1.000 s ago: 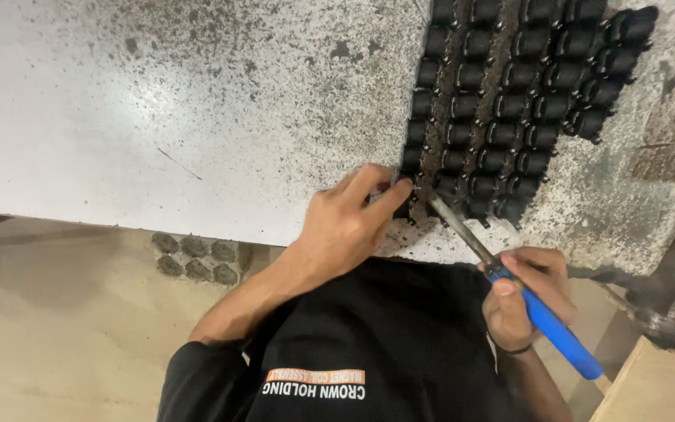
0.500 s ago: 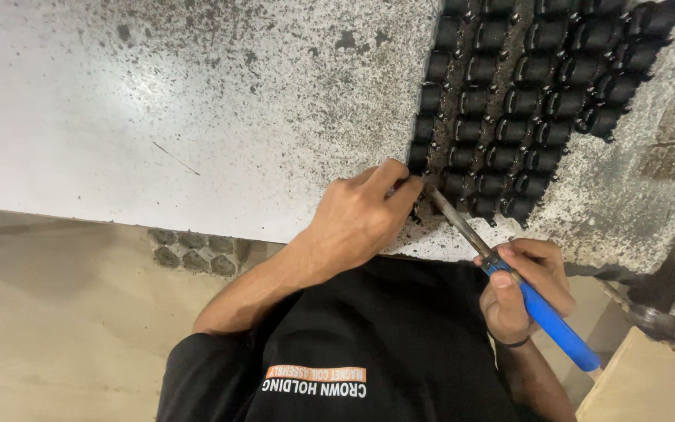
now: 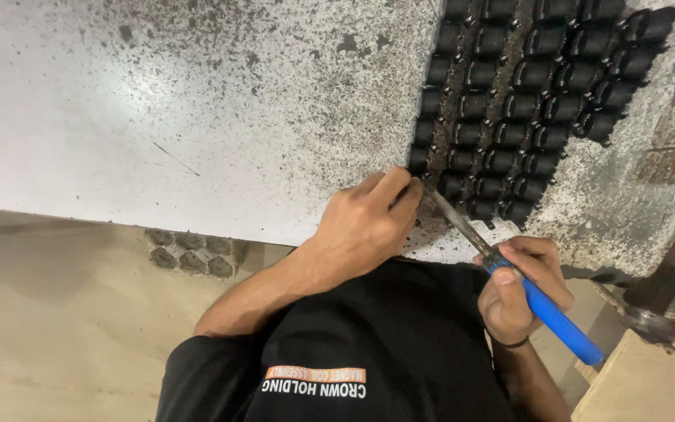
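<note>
I see right hand (image 3: pixel 519 291) gripping blue-handled screwdriver (image 3: pixel 544 309), shaft tip by left hand (image 3: pixel 365 227), whose fingers pinch small black part at edge of black cylinder rows (image 3: pixel 509 101) on speckled table (image 3: pixel 197 117)

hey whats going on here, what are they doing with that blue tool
A person in a black shirt is working at a speckled white table. The right hand grips a blue-handled tool with a metal shaft angled up toward the left hand, whose fingertips pinch something small at the shaft's tip; what it is cannot be made out. Just beyond, rows of small black cylindrical parts stand on the table, with dark grit scattered around them.
</note>
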A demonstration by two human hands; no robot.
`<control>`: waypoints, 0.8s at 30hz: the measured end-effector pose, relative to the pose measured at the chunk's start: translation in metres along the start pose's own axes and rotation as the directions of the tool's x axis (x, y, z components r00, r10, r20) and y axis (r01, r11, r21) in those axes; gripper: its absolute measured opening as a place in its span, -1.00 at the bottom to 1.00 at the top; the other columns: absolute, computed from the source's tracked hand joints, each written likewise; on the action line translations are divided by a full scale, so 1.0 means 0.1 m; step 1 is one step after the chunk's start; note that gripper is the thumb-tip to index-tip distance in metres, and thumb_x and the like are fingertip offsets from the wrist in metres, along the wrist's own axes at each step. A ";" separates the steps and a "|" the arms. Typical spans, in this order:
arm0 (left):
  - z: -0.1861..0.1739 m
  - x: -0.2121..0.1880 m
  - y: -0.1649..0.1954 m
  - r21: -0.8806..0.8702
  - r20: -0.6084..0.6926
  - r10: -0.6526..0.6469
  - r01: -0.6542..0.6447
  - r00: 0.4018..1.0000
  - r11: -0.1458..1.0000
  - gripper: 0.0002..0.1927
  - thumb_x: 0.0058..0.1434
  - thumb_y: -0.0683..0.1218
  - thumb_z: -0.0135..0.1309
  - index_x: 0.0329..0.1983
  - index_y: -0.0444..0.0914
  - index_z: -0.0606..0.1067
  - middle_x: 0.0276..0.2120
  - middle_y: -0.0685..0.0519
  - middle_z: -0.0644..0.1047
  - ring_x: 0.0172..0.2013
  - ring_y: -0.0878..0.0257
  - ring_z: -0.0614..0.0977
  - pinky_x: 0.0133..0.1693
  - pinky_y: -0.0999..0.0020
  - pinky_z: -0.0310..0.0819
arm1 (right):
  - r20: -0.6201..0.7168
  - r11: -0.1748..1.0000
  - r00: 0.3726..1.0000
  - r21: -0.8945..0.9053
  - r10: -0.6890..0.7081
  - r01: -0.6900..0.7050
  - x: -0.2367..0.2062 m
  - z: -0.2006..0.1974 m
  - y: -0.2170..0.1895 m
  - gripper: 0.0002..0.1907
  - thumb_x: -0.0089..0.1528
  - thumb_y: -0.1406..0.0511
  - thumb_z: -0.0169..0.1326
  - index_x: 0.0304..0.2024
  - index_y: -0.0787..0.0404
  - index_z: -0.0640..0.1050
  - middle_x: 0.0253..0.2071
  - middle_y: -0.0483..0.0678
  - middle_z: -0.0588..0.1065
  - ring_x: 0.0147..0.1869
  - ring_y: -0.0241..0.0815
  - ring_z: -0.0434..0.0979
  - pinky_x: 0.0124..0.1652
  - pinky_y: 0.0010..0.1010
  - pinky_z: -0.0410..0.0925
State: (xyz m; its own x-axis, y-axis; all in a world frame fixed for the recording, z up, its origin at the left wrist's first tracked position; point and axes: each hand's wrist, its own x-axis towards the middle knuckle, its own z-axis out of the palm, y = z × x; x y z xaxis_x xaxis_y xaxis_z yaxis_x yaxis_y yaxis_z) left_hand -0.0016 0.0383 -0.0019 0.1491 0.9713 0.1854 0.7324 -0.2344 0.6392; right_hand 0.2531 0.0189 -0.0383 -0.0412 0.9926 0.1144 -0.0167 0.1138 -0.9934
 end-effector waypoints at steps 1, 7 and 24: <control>0.00 0.00 0.00 -0.029 0.001 -0.019 0.019 1.000 0.999 -0.69 0.14 -0.25 0.20 -0.03 -0.41 0.54 -0.21 -0.01 0.42 -0.31 0.15 0.63 -0.39 0.28 0.55 | 0.001 1.000 1.000 -0.011 -0.002 0.002 0.00 0.00 -0.01 -0.71 0.33 0.29 0.17 -0.08 0.46 0.55 -0.17 0.20 0.43 -0.29 -0.08 0.52 -0.35 -0.35 0.55; -0.06 0.00 -0.11 -0.176 0.010 -0.064 0.065 0.998 0.982 -0.70 0.16 -0.27 0.20 -0.01 -0.34 0.57 -0.18 -0.01 0.47 -0.35 0.09 0.64 -0.33 0.23 0.59 | 0.012 0.991 0.998 -0.116 -0.068 0.069 0.01 0.01 -0.03 -0.68 0.31 0.25 0.19 -0.12 0.45 0.55 -0.16 0.21 0.44 -0.33 -0.07 0.53 -0.37 -0.41 0.52; 0.06 -0.09 -0.05 -0.065 -0.057 -0.035 0.031 0.998 0.997 -0.66 0.13 -0.27 0.19 0.00 -0.39 0.52 -0.20 -0.01 0.44 -0.30 0.14 0.64 -0.38 0.28 0.57 | 0.009 0.983 0.993 -0.141 -0.116 0.117 0.00 -0.05 -0.04 -0.66 0.32 0.23 0.22 -0.11 0.45 0.57 -0.17 0.20 0.45 -0.30 -0.08 0.56 -0.35 -0.45 0.50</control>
State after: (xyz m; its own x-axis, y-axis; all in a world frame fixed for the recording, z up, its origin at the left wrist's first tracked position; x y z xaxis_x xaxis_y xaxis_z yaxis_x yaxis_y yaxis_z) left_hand -0.0024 0.0312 -0.0108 0.0855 0.9749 0.2054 0.6918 -0.2064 0.6919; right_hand 0.2576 0.0188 -0.0348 -0.0481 0.9721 0.2295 0.1197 0.2337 -0.9649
